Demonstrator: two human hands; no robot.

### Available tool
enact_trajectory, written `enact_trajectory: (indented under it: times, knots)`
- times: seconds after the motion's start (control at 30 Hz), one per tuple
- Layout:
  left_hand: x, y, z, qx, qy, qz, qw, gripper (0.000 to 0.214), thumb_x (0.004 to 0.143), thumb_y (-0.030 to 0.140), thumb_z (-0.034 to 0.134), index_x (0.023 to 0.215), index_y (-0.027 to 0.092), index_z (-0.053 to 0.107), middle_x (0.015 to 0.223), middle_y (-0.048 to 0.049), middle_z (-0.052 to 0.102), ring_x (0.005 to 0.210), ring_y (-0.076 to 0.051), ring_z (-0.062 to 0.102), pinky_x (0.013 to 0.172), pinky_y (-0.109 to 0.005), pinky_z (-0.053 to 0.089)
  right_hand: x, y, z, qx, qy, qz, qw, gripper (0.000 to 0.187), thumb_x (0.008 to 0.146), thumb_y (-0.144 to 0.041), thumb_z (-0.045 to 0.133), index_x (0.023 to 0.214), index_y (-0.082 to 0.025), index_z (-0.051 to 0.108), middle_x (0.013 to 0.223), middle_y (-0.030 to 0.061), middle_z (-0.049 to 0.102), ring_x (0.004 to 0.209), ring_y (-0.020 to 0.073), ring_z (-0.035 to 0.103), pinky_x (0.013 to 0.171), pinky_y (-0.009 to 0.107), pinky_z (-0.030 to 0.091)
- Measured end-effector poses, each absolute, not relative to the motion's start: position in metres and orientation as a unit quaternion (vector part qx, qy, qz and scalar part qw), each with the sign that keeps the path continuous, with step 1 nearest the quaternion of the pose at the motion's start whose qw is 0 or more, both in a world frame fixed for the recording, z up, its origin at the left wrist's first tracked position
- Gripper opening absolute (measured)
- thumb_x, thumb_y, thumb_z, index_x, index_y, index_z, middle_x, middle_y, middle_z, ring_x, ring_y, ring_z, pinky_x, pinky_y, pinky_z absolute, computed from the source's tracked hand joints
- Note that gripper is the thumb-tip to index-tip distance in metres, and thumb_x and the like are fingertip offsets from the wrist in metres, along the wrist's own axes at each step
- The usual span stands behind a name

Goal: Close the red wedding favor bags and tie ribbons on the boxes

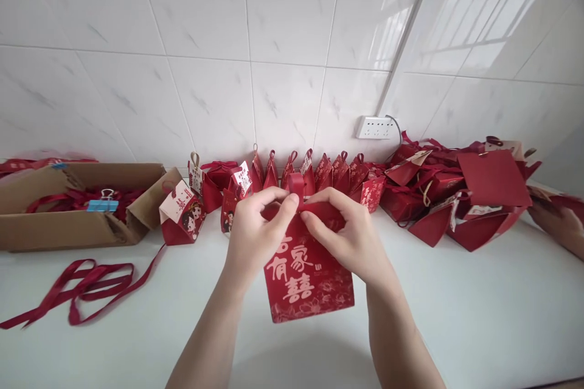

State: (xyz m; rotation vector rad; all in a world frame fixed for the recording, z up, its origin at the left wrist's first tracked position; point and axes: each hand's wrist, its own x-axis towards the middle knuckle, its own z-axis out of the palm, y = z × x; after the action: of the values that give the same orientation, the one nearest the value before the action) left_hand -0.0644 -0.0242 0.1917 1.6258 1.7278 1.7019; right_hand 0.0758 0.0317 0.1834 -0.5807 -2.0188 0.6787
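A red gift box point(314, 282) with pale Chinese characters and flower print hangs upright in front of me, held at its top edge. My left hand point(258, 234) is closed, thumb and index finger pinching the base of a red ribbon loop point(296, 183) that stands above the box. On the other side of the loop, my right hand point(347, 231) is closed too, its thumb and finger pinching at the box's top edge by the ribbon. The exact grip behind the fingers is hidden. Just left of my hands sits a small finished-looking box with cartoon figures point(183, 214).
Several looped red boxes point(323, 171) line the tiled wall. At left are a cardboard box point(59, 231) holding ribbons and a blue binder clip point(102, 205), plus loose ribbon point(107, 285). A red box pile point(493, 179) and another person's hand point(559, 222) are at right.
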Motion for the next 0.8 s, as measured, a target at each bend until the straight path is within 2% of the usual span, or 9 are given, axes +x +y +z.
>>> enact_trajectory:
  times: [0.17,0.27,0.43,0.5,0.73,0.8]
  knots:
    - [-0.057,-0.023,0.185,0.558,0.588,0.583,0.052,0.019,0.085,0.028,0.058,0.069,0.020,0.064,0.056,0.0067,0.057,0.048,-0.006,0.044,0.045,-0.017,0.035,0.082,0.036,0.184,-0.215,-0.826,0.262,0.451,0.005,0.087,-0.020,0.056,0.083,-0.018,0.056,0.071,-0.0038,0.058,0.060,0.0078,0.051,0.060,0.020,0.041]
    - [-0.054,-0.022,0.185,0.559,0.582,0.588,0.048,0.019,0.087,0.028,0.056,0.071,0.021,0.064,0.059,0.0064,0.059,0.050,-0.006,0.049,0.046,-0.015,0.039,0.084,0.040,0.186,-0.212,-0.826,0.268,0.449,0.007,0.088,-0.020,0.055,0.081,-0.018,0.055,0.070,-0.0041,0.057,0.060,0.0074,0.050,0.059,0.019,0.040]
    - [-0.053,-0.022,0.189,0.583,0.562,0.576,0.111,0.009,0.083,0.027,0.060,0.082,0.020,0.066,0.080,0.0018,0.069,0.075,-0.012,0.064,0.069,-0.019,0.052,0.088,0.041,0.190,-0.235,-0.812,0.289,0.450,0.012,0.088,-0.021,0.054,0.076,-0.019,0.054,0.061,-0.0057,0.054,0.052,0.0068,0.046,0.050,0.018,0.037]
    - [-0.055,-0.023,0.189,0.579,0.573,0.572,0.102,0.007,0.078,0.027,0.065,0.082,0.021,0.065,0.082,0.0020,0.070,0.077,-0.013,0.065,0.071,-0.019,0.053,0.089,0.041,0.190,-0.241,-0.807,0.287,0.457,0.013,0.088,-0.021,0.054,0.076,-0.019,0.053,0.061,-0.0057,0.054,0.052,0.0069,0.046,0.050,0.018,0.037]
    - [-0.055,-0.027,0.188,0.574,0.604,0.552,0.043,0.008,0.079,0.029,0.066,0.079,0.023,0.070,0.069,0.0055,0.069,0.055,-0.007,0.060,0.048,-0.013,0.047,0.093,0.039,0.190,-0.248,-0.803,0.307,0.447,0.011,0.089,-0.023,0.053,0.079,-0.020,0.055,0.063,-0.0054,0.054,0.053,0.0075,0.045,0.047,0.018,0.036]
    - [-0.055,-0.029,0.188,0.576,0.603,0.551,0.032,0.008,0.079,0.029,0.067,0.079,0.023,0.072,0.069,0.0056,0.070,0.054,-0.007,0.060,0.046,-0.012,0.047,0.094,0.038,0.190,-0.243,-0.802,0.320,0.442,0.011,0.090,-0.023,0.053,0.079,-0.020,0.055,0.064,-0.0053,0.055,0.054,0.0075,0.046,0.049,0.017,0.037]
